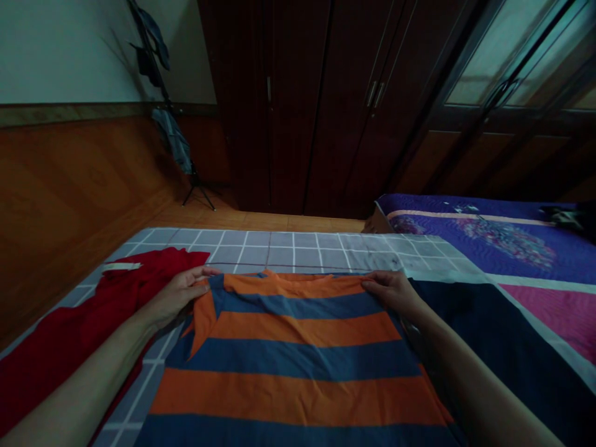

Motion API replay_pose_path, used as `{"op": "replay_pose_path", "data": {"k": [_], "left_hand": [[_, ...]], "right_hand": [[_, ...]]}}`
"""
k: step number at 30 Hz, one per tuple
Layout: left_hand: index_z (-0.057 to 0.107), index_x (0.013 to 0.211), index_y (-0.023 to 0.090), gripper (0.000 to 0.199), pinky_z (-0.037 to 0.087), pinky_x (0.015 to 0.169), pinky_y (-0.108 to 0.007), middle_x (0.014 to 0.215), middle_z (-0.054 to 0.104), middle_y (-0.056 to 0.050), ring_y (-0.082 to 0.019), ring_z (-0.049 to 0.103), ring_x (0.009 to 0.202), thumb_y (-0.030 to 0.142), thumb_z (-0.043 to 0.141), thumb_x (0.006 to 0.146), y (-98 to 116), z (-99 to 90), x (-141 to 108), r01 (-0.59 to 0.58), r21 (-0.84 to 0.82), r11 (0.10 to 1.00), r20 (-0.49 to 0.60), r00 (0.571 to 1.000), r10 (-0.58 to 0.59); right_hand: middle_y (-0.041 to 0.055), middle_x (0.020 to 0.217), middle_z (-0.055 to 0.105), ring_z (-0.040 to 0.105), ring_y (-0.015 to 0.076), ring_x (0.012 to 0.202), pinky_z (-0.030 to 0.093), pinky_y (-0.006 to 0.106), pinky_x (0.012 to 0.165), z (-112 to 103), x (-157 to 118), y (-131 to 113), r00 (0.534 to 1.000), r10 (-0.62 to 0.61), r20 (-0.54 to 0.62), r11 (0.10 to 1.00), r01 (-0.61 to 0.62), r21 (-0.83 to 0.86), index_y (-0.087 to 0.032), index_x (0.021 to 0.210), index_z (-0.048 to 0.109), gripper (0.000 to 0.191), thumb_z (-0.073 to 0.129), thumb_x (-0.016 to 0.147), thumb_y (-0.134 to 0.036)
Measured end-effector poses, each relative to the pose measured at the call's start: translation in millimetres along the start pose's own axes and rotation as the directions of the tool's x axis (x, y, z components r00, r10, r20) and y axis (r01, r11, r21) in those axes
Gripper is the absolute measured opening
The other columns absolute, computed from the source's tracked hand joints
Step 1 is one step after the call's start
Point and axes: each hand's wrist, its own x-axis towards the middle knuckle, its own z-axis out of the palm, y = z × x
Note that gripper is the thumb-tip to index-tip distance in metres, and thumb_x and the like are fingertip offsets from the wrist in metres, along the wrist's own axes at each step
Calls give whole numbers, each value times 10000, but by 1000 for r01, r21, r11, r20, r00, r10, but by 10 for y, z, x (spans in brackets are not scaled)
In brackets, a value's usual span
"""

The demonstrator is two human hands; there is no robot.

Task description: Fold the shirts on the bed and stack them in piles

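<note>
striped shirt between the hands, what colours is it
The shirt has wide orange and blue stripes running across it, seen best in the head view.

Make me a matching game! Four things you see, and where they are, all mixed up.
1. striped shirt
2. red cloth
3. dark blue cloth
4. wardrobe

A. to the right of the right hand
B. held between two hands
C. at the back, doors shut
D. to the left of the left hand

Right pairs: 1-B, 2-D, 3-A, 4-C
</note>
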Motion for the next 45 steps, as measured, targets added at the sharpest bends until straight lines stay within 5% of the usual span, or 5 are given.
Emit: {"op": "replay_pose_path", "data": {"k": [6,9,16,24,45], "left_hand": [[568,1081,146,370,536,784,-354,1031,674,-99,-268,664,920,247,640,732,-54,-18,85,-109,379,919,-80,986,150],[603,1093,143,344,448,952,-441,1137,629,-120,-302,580,1086,234,538,768,-3,97,23,-201,786,584,-111,885,453],[534,1270,206,367,304,1094,-448,1368,501,-80,-245,390,1303,326,436,936,-119,743,-321,-559,826,-76,518,697,495],[184,1478,281,641,132,1137,-525,1559,135,-65,-277,100,1424,496,424,923,-413,848,-317,-536,843,-54,536,826,172],[560,1085,182,233,422,968,-369,1091,538,-66,-225,493,1065,272,589,873,-266,946,-529,-752,659,4,711,624,325]], "right_hand": [[44,673,666,573,145,577,432,242,514,-12,37,72,999,-39,-15,992,36,-121,-121,820,690,329,580,750,-423],[43,716,691,611,168,639,454,242,544,-1,64,120,997,-78,-18,970,72,-234,-141,827,701,326,535,774,-417],[25,679,682,613,177,632,429,242,546,33,88,141,988,-133,-84,915,90,-394,-174,797,715,295,515,760,-388],[23,693,688,622,162,627,431,225,531,64,93,144,988,-119,-102,871,54,-488,-167,820,698,351,397,816,-347],[95,954,647,598,198,895,405,238,729,1282,132,-804,966,-259,25,524,162,-836,-178,891,723,215,542,815,-264]]}}
